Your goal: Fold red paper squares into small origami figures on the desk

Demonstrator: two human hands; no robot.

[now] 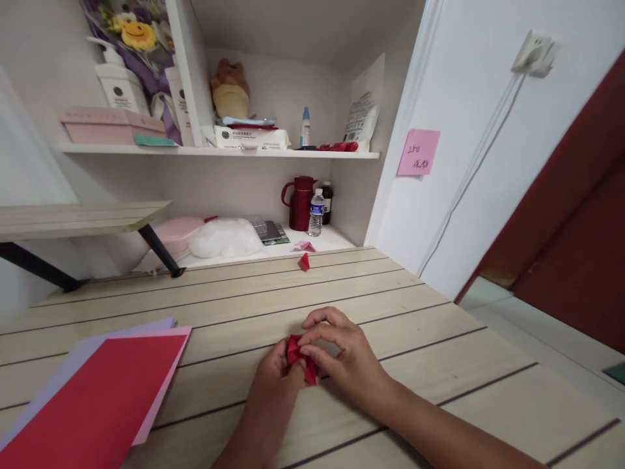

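Observation:
Both my hands meet over the wooden table [415, 326], pinching a small folded piece of red paper [297, 355]. My left hand [273, 384] grips its lower left side with the fingers curled closed. My right hand [342, 355] presses on it from the right, fingertips bent onto the folds. Much of the paper is hidden between the fingers.
A stack of red, pink and lilac paper sheets [92, 397] lies at the near left. A small folded red piece [305, 262] and a pink one [305, 245] sit at the far table edge. Shelves behind hold a red jug [299, 202], a water bottle [316, 212] and boxes.

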